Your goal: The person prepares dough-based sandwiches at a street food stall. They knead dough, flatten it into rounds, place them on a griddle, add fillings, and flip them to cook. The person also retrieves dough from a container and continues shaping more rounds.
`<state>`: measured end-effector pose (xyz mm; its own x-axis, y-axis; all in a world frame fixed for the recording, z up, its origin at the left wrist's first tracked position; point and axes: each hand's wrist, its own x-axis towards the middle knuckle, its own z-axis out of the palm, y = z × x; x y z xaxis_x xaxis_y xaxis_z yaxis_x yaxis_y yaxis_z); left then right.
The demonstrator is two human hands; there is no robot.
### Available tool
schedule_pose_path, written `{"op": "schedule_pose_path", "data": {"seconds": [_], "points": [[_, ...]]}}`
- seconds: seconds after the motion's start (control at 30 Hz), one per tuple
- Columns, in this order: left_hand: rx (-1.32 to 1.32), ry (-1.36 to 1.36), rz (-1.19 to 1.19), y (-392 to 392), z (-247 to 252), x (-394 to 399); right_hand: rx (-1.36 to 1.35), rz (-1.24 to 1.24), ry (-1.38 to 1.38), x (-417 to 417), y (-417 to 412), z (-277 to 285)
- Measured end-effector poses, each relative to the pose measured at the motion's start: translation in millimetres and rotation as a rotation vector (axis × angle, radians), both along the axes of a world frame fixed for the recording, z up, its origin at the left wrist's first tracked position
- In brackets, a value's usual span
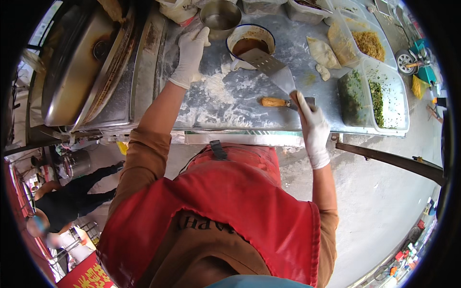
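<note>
My right hand (314,124), in a white glove, grips the handle of a slotted metal turner (279,73). The turner's blade reaches over the rim of a white enamel mug (267,35) with a dark blue edge. Brown liquid (248,45) lies in the mug. Also gloved, my left hand (191,48) is beside a round steel bowl (220,17), one finger close to its rim; nothing shows in its grasp. Under the turner, a scraper with a wooden handle (274,102) lies on the floury metal table (234,97), partly hidden by the turner and my right hand.
A large round metal griddle lid (72,75) stands left. On the right are a tub of chopped greens (376,104), a tub of yellowish shreds (369,45) and dough pieces (322,52). More tubs (306,12) line the back. A person (68,205) is behind at left.
</note>
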<state>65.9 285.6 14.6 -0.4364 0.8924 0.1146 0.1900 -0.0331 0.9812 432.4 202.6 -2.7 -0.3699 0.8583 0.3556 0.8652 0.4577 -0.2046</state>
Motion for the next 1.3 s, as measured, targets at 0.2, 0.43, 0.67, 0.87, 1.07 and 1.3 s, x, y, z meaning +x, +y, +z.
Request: {"op": "schedule_pose_path", "data": {"seconds": [0.2,0.43,0.67,0.87,1.07,1.3], "points": [[0.008,-0.353,-0.093,-26,-29,-5,-0.159,-0.151,-0.003,44,-57,-15],[-0.111,-0.463,0.015,-68,-32,-22,-0.837,-0.277,0.972,-2,-36,23],[0.030,-0.303,0.163,-136,0,-11,-1.110,-0.445,1.146,47,-38,-4],[0.060,-0.512,0.092,-187,-4,-22,-0.897,-0.353,1.222,49,-6,2],[0.062,-0.529,0.112,-186,1,-5,-0.874,-0.385,1.230,17,86,-42],[0.022,-0.408,0.134,-201,4,-3,-0.481,-0.297,0.541,26,122,-80]]}}
